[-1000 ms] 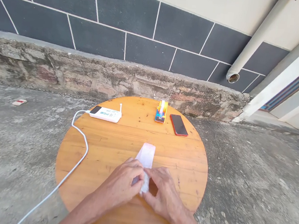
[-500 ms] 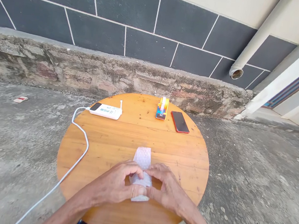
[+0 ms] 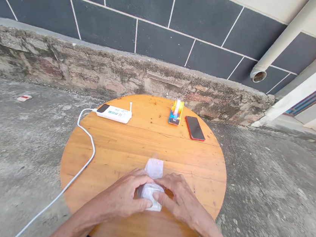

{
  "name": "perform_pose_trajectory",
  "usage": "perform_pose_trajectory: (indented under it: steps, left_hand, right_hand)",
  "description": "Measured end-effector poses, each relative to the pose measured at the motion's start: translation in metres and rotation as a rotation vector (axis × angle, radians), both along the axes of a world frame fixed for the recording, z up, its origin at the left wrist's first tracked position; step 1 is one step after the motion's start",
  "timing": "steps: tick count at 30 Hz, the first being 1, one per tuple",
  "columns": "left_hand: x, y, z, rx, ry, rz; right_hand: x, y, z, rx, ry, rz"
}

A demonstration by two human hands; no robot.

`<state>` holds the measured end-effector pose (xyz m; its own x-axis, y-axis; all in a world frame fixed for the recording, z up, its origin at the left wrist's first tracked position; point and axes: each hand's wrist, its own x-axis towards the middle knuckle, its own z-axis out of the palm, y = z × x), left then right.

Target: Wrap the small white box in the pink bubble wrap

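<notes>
A strip of whitish, translucent bubble wrap (image 3: 154, 167) lies on the round wooden table (image 3: 109, 143), its far end flat. Nearer me it forms a folded bundle between my hands. My left hand (image 3: 130, 193) grips the left side of the bundle, thumb on its near part. From the right, my right hand (image 3: 174, 196) holds the same bundle, with its thumb on top and fingers at the far edge. What the wrap encloses, if anything, cannot be made out.
A white power bank (image 3: 114, 113) with a white cable (image 3: 86, 163) lies at the back left. Toward the back right are a yellow and blue tape dispenser (image 3: 176, 112) and a red-edged phone (image 3: 195, 128). A stone-based wall (image 3: 118, 70) stands behind.
The near part of the wrap has been folded or rolled away from me and now looks shorter and thicker. My thumbs have moved apart. The whole view has shifted slightly.
</notes>
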<state>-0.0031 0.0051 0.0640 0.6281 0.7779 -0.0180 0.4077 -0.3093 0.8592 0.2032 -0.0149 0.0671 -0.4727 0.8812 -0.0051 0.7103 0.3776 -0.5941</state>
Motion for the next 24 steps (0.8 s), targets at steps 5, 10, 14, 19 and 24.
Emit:
perform_pose_trajectory:
  steps: [5, 10, 14, 19, 24]
  left_hand:
    - [0.002, 0.002, 0.005, -0.026, -0.006, 0.012]
    - [0.004, 0.002, 0.003, -0.037, 0.027, 0.048]
    - [0.004, 0.002, -0.002, -0.021, 0.033, 0.073]
    - [0.003, -0.001, -0.002, -0.09, -0.014, 0.123]
    - [0.002, -0.009, -0.011, -0.012, -0.124, 0.292]
  right_hand:
    - [-0.002, -0.012, 0.002, 0.09, -0.027, -0.022]
    - [-0.009, -0.027, -0.003, 0.155, -0.05, -0.018]
    - [-0.013, -0.027, -0.006, 0.187, -0.052, -0.037]
    - [-0.008, -0.01, 0.003, 0.083, 0.006, -0.025]
    - [-0.002, 0.017, 0.01, -0.091, 0.098, 0.037]
